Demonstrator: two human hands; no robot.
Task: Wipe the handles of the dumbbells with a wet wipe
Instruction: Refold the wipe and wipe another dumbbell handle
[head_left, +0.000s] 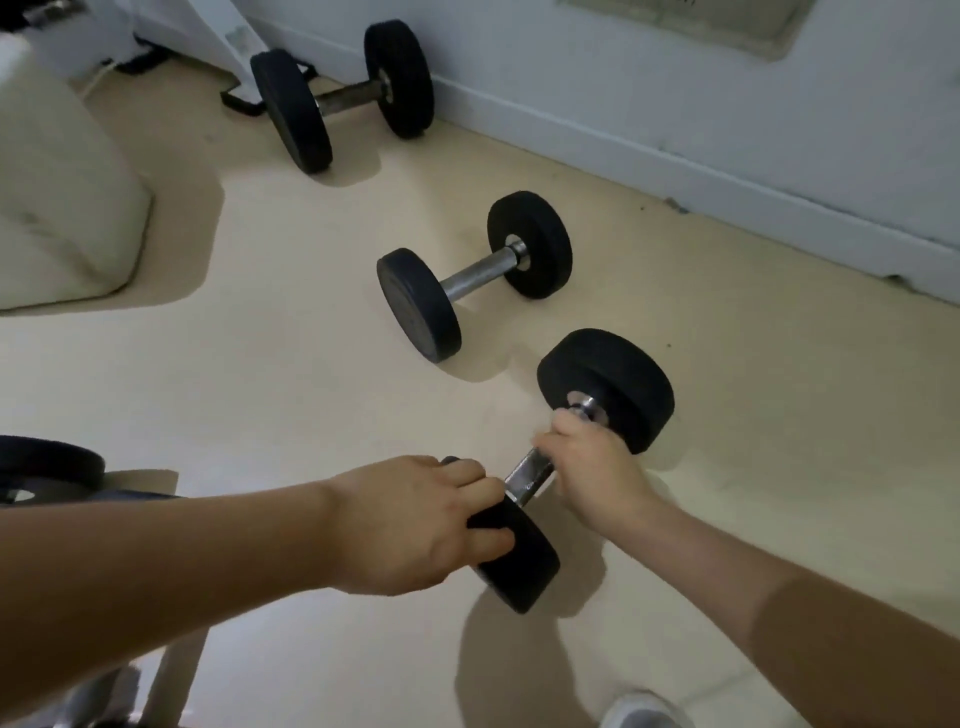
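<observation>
A black-ended dumbbell (608, 384) lies on the pale floor right in front of me. My left hand (415, 525) grips its near black end (519, 566). My right hand (592, 467) is curled round the upper part of its chrome handle (527, 480); the hand is blurred, and any wet wipe under the fingers is hidden. A second dumbbell (470, 275) lies beyond it in the middle of the floor, and a third, larger dumbbell (343, 96) rests near the wall at the back.
A white wall with a skirting board (727, 176) runs along the right. A cream cushioned seat (57, 197) stands at the left. Part of another black weight (41, 465) shows at the left edge. A white shoe (644, 709) is at the bottom.
</observation>
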